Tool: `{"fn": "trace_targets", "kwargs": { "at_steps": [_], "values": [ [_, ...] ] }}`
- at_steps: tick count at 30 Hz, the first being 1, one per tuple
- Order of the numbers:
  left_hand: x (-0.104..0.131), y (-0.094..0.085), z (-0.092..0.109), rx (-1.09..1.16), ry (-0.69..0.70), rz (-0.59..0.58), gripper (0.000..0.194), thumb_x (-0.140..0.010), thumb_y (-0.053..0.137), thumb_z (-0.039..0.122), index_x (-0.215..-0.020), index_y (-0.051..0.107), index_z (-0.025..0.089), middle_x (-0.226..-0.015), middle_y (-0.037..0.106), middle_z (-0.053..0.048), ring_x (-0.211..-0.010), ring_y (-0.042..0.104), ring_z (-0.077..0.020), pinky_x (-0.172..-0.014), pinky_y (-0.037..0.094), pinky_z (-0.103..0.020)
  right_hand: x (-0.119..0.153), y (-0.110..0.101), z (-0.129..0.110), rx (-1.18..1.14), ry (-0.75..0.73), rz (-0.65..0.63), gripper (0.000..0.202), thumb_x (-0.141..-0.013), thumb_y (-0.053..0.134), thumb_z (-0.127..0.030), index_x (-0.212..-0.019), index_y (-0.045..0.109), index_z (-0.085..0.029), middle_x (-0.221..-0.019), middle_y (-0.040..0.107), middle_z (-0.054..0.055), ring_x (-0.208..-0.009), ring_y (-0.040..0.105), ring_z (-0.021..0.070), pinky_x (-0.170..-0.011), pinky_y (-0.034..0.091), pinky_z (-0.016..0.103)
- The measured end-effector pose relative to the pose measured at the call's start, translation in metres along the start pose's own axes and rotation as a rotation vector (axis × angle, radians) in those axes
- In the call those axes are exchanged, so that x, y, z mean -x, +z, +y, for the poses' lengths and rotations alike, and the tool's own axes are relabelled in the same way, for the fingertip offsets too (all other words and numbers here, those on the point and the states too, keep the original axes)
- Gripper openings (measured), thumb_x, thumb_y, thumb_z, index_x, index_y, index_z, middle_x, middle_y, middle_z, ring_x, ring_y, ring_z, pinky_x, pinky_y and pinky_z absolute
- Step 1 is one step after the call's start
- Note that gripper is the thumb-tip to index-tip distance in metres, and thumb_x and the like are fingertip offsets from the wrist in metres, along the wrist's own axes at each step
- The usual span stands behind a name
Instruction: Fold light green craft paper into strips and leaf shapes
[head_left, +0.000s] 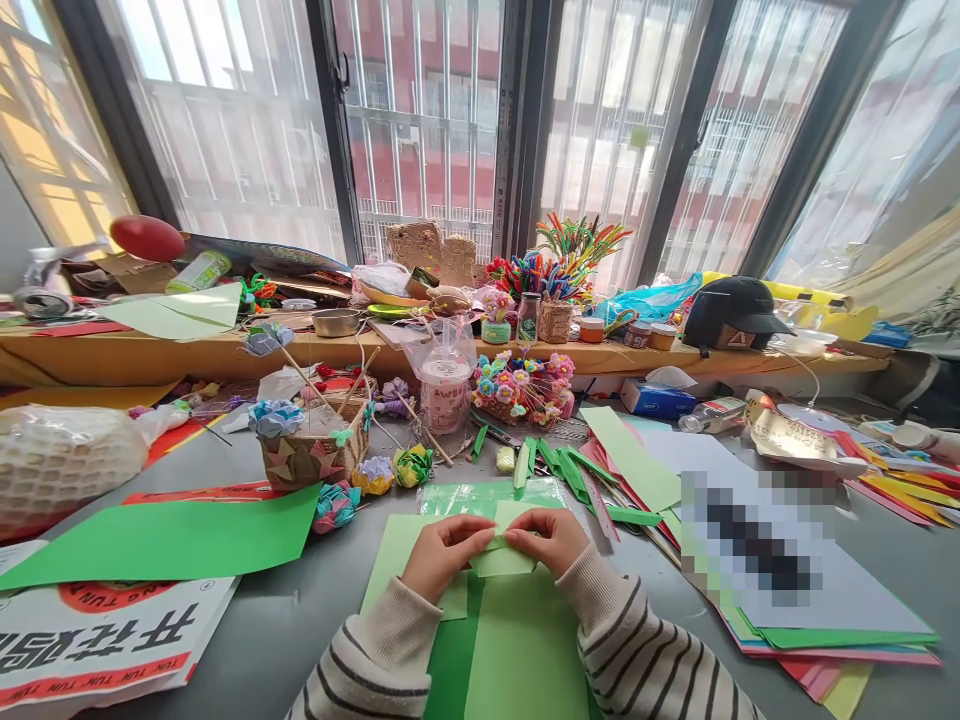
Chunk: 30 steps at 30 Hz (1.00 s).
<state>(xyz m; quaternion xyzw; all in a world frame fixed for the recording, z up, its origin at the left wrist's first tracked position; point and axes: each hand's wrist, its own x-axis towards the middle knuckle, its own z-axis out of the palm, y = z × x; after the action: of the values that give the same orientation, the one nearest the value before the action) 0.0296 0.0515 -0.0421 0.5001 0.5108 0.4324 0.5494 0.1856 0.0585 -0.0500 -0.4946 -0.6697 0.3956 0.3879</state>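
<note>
A small pale green piece of paper (505, 561) is pinched between my two hands, just above the table. My left hand (448, 552) holds its left part with thumb and fingertips, and my right hand (551, 540) grips the right part close by; the fingertips nearly meet. Beneath them lie a pale green sheet (525, 650) and a darker green sheet (452, 655). Another light green sheet (390, 555) lies at the left, partly behind my left hand. Folded green paper strips (574, 473) are scattered beyond my hands.
At the left are a woven basket (315, 455) with paper flowers, a green sheet (172, 540) and a printed bag (112, 640). A paper stack (847, 600) lies right. Farther back stand a cup (445, 395), crocheted flowers (517, 385) and a tissue box (656, 400).
</note>
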Motion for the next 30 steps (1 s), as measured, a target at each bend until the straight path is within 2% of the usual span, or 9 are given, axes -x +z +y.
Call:
{"fn": "trace_targets", "kwargs": {
  "at_steps": [3,5,9,21,30],
  "values": [
    [0.001,-0.001,0.003,0.115,-0.099,-0.033,0.03,-0.05,0.062,0.037,-0.067,0.062,0.012,-0.064,0.059,-0.003,-0.059,0.053,-0.013,-0.053,0.044,-0.023,0.0,-0.002,0.0,-0.042,0.016,0.026,0.021,-0.058,0.056,-0.03,-0.061,0.062,-0.01,-0.056,0.059,0.004,-0.053,0.051,0.0124,-0.048,0.038,0.02],
    [0.001,-0.002,0.002,0.153,-0.116,-0.041,0.029,-0.047,0.064,0.036,-0.063,0.062,0.012,-0.059,0.057,-0.002,-0.056,0.052,-0.0121,-0.052,0.045,-0.023,0.001,-0.004,-0.001,-0.055,0.023,0.027,0.021,-0.058,0.056,-0.03,-0.062,0.062,-0.01,-0.056,0.059,0.004,-0.053,0.051,0.0122,-0.048,0.038,0.02],
    [-0.001,-0.002,-0.002,0.137,-0.11,-0.01,0.028,-0.042,0.067,0.034,-0.057,0.062,0.01,-0.051,0.055,0.0,-0.051,0.051,-0.011,-0.048,0.046,-0.022,0.001,-0.005,-0.003,-0.048,0.019,0.017,0.021,-0.058,0.056,-0.029,-0.062,0.062,-0.01,-0.057,0.059,0.005,-0.054,0.051,0.0122,-0.049,0.038,0.02],
    [0.004,-0.002,0.007,0.059,-0.026,-0.003,0.027,-0.045,0.065,0.034,-0.06,0.065,0.011,-0.06,0.06,-0.002,-0.054,0.053,-0.0132,-0.051,0.048,-0.025,0.0,-0.008,-0.001,-0.05,0.026,0.011,0.022,-0.058,0.056,-0.031,-0.063,0.062,-0.01,-0.058,0.06,0.004,-0.053,0.051,0.0116,-0.049,0.039,0.021],
    [0.0,0.001,-0.001,0.086,-0.108,-0.052,0.033,-0.045,0.064,0.039,-0.063,0.064,0.012,-0.052,0.055,0.0,-0.051,0.051,-0.0118,-0.049,0.046,-0.024,0.002,-0.007,-0.005,-0.043,0.017,0.013,0.022,-0.058,0.056,-0.03,-0.064,0.062,-0.01,-0.06,0.06,0.005,-0.056,0.052,0.0129,-0.051,0.04,0.021]
  ]
}}
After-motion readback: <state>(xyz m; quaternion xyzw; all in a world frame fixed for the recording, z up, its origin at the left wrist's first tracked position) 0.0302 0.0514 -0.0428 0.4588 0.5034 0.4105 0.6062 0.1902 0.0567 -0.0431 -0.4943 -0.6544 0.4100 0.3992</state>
